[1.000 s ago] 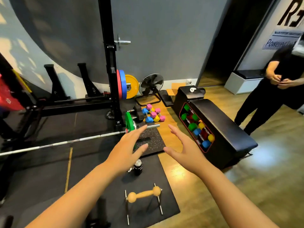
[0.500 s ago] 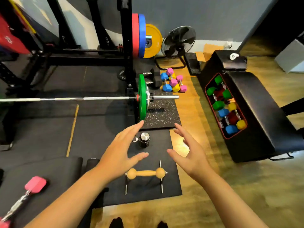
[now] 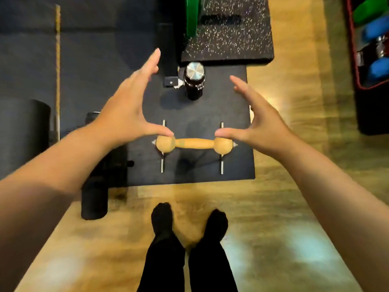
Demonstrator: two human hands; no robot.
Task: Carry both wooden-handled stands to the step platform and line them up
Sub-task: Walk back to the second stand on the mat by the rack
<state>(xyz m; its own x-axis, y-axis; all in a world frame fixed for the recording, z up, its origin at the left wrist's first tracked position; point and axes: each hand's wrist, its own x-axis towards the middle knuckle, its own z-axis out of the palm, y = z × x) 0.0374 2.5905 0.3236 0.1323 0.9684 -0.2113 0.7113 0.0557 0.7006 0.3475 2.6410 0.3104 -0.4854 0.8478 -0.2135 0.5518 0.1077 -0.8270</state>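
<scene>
One wooden-handled stand [image 3: 194, 143] sits on a black floor mat [image 3: 195, 114] straight below me, its rounded wooden bar lying crosswise on two thin metal rails. My left hand [image 3: 128, 108] hovers above its left knob with fingers spread and straight, the thumb over the knob. Above the right knob my right hand [image 3: 257, 121] hangs the same way, thumb pointing inward. Neither hand grips anything. Only this one stand is in view. A black speckled platform [image 3: 229, 32] lies just beyond the mat.
A black bottle with a steel cap [image 3: 194, 81] stands on the mat behind the stand. A green weight plate [image 3: 191, 15] rests by the speckled platform. A black roller [image 3: 94, 199] lies at left. Coloured dumbbells [image 3: 376, 32] fill a box at right. My feet [image 3: 189, 224] are on wooden floor.
The view has tipped down and closed in on the stand. Both hands have dropped toward it and spread apart over its two knobs.
</scene>
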